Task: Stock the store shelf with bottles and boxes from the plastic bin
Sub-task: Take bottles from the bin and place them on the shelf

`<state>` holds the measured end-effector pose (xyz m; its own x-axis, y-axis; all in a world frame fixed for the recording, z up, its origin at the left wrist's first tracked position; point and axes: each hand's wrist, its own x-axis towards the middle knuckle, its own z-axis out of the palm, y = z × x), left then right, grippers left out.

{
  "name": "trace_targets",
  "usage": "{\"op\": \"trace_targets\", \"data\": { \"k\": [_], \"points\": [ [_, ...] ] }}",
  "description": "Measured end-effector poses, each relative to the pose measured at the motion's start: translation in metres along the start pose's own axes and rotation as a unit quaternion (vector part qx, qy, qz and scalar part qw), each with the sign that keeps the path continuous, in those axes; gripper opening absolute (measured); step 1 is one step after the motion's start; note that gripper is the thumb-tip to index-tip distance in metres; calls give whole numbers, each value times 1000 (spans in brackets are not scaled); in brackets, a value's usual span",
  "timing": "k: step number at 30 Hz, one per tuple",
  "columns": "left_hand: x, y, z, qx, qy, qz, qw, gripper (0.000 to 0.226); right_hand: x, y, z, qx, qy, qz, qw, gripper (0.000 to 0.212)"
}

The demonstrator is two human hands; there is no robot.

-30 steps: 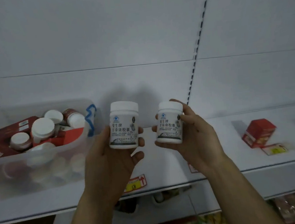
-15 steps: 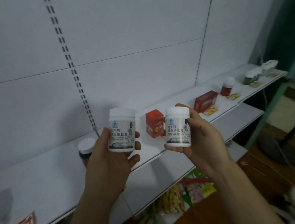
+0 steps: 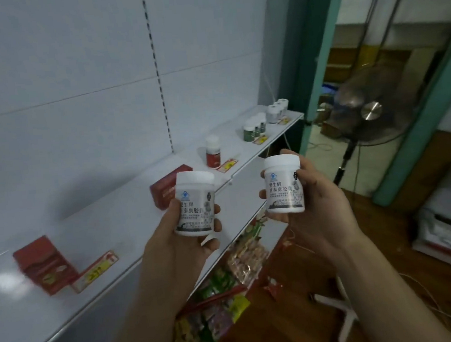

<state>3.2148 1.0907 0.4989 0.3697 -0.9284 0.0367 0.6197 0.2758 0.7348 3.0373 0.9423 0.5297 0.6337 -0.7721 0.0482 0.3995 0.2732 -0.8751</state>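
Note:
My left hand grips a white bottle with a white cap and printed label, held upright in front of the white shelf. My right hand grips a second, identical white bottle, upright, out past the shelf's front edge. On the shelf stand a red box at the left, another red box partly behind the left bottle, a red-labelled bottle, dark green bottles and white bottles at the far end. The plastic bin is out of view.
Red and yellow price tags lie along the shelf front. Colourful snack packets fill the lower shelf. A standing fan and a green door frame are at the right, over a brown wooden floor.
The view has swung to the right along the shelf; the bin dropped out of sight and the far shelf end, fan and doorway came in. Both hands keep holding their bottles.

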Motion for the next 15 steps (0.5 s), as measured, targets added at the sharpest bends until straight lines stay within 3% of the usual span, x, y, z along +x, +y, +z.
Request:
{"op": "trace_targets", "data": {
  "k": [3,7,11,15],
  "points": [
    [44,-19,16,14,-4,-14,1000,49,22,-20,-39,-8,24,-12,1000,39],
    [111,-43,30,41,-32,-30,998,67,60,-40,-86,-23,72,-10,997,39],
    [187,-71,38,62,-37,-36,997,50,111,-57,-128,-21,110,-21,993,40],
    [265,-85,48,43,-44,-56,997,72,169,-79,-163,-45,136,-28,989,38]
  ]
}}
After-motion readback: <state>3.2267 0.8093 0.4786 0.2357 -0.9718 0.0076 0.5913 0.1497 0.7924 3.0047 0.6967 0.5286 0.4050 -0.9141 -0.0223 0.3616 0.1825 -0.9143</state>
